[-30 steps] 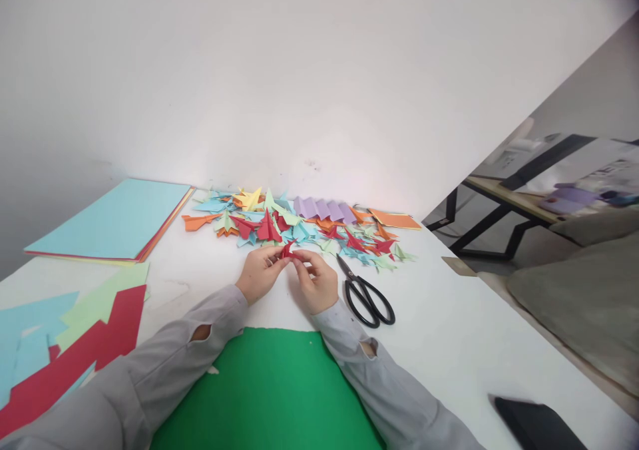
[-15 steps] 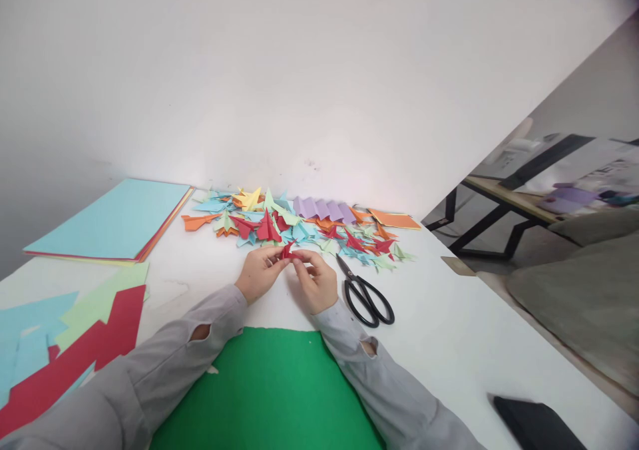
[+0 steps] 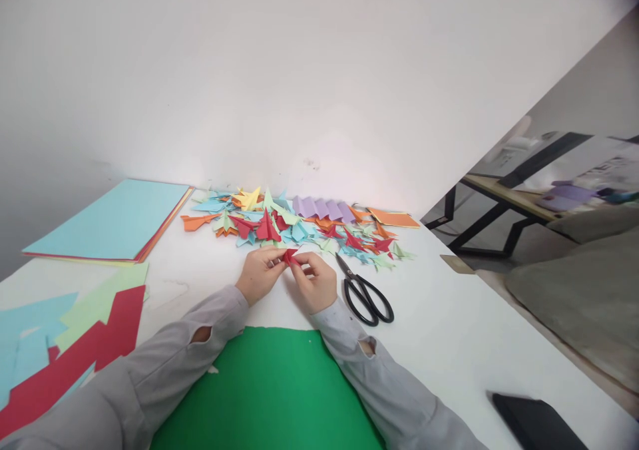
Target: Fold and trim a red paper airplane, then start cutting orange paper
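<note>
A small piece of folded red paper (image 3: 290, 257) is pinched between my two hands above the white table. My left hand (image 3: 259, 275) grips its left side with thumb and fingers closed. On the other side, my right hand (image 3: 315, 282) pinches it the same way. Fingers cover much of the paper, so its full shape is hidden. Just beyond my hands lies a heap of small folded paper planes (image 3: 269, 227) in red, orange, yellow, green and blue. Black-handled scissors (image 3: 367, 295) rest to the right of my right hand, blades pointing away.
A stack of coloured sheets (image 3: 114, 217) lies at the back left, with cut red paper scraps (image 3: 120, 323) nearer me. Pleated purple paper (image 3: 324, 209) and orange paper (image 3: 395, 218) sit by the wall. A green sheet (image 3: 269, 390) is under my forearms; a black object (image 3: 536, 423) lies front right.
The red paper has turned between my fingertips and shows a broader, flatter face now. Both hands stay in nearly the same place.
</note>
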A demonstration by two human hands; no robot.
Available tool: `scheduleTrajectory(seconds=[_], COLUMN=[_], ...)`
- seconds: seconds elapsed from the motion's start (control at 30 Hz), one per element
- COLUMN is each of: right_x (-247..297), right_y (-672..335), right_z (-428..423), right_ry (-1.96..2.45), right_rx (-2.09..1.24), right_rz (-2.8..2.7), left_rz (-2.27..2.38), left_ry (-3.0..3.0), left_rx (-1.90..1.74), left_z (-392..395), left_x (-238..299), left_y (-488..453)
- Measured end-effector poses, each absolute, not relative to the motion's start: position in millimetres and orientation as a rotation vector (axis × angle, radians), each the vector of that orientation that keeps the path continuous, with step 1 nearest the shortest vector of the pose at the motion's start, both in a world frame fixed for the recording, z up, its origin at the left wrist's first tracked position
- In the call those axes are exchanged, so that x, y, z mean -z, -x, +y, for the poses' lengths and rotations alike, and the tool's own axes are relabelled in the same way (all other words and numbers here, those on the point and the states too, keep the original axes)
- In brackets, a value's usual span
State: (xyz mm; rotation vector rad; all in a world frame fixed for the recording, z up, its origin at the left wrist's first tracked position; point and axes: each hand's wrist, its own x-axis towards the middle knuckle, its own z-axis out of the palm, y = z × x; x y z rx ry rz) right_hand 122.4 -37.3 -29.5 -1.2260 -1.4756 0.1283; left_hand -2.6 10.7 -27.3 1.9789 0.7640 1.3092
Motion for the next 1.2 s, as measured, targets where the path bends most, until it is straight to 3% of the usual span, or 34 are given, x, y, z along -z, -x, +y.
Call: scheduleTrajectory(seconds=[0.3,0.83,1.2], right_x=[28,23,27], right_y=[-121,-117,-157], right_z=[-41,-47,-79], right_ry=[1.188,1.215,1.491], right_rx=[0.204,0.371,0.564], right_rz=[-1.610,-1.595,-1.363], left_rz=[0.833,0.790,0.814], left_ry=[-2.029,-2.005,-1.558], left_rx=[-1.401,-1.417,-1.341], left_z=[6,4,6], left_x=[32,28,25], left_y=[2,5,5])
